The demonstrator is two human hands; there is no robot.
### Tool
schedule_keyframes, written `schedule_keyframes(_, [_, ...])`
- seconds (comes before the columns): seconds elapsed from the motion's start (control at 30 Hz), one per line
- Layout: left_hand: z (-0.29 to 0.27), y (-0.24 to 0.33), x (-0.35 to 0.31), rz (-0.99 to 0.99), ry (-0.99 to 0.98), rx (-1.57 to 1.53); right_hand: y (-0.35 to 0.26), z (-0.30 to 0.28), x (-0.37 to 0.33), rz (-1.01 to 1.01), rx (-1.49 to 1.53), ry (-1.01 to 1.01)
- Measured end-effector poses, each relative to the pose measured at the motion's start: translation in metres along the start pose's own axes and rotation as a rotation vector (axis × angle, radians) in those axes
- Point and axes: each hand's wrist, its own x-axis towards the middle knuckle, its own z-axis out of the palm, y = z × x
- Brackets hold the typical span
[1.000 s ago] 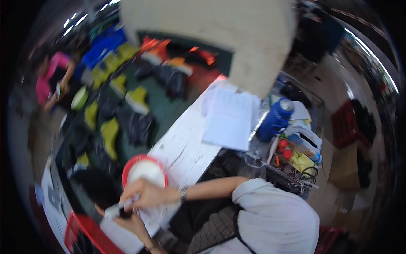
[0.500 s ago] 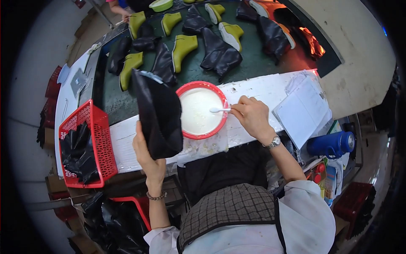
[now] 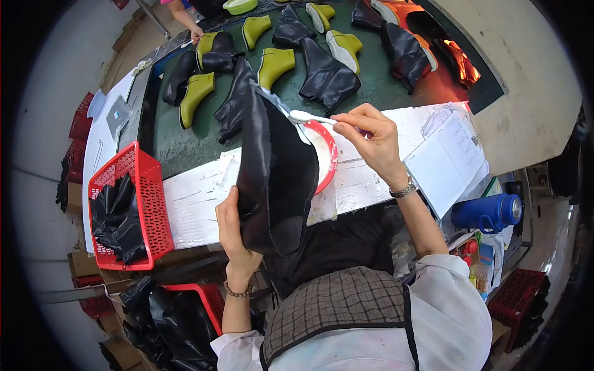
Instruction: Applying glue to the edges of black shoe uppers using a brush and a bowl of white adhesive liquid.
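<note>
My left hand [image 3: 238, 238] grips a black boot upper [image 3: 253, 167] by its side, its dark inner lining facing me. White paste lies along the upper's far edge. Between the thumb and fingers of my right hand [image 3: 376, 143] is a small white brush [image 3: 312, 117], shaped like a toothbrush. Its head meets the pasted edge of the upper. Behind the upper, partly hidden by it, a red-rimmed bowl [image 3: 334, 154] of white liquid stands on the white-covered table edge [image 3: 195, 204].
A green conveyor [image 3: 204, 145] carries several black uppers and yellow-green boot forms [image 3: 275, 67]. To the left stands a red basket [image 3: 158, 210] of black pieces. An open notebook [image 3: 445, 161] and a blue flask [image 3: 486, 212] are at right. Another person's hand [image 3: 196, 33] reaches in at far left.
The brush has gone from over the bowl up and left to the upper's far edge. My left hand has brought the upper rightward, partly over the bowl. The other person's hand has shifted slightly.
</note>
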Motion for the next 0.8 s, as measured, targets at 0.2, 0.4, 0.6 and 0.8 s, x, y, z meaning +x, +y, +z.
schedule_keyframes(0.2, [0.008, 0.002, 0.013, -0.085, 0.173, 0.027, -0.012, 0.002, -0.032, -0.075, 0.196, -0.026])
schedule_keyframes(0.4, [0.01, 0.002, 0.017, -0.03, 0.212, 0.037, -0.014, 0.0, -0.024, -0.008, 0.095, 0.031])
schedule_keyframes(0.6, [0.01, 0.004, 0.03, -0.005, 0.271, 0.107, -0.019, 0.008, -0.027, -0.1, 0.225, -0.015])
schedule_keyframes(0.8, [0.009, -0.002, 0.037, 0.013, 0.317, 0.104, -0.026, 0.006, -0.037, -0.037, 0.23, -0.118])
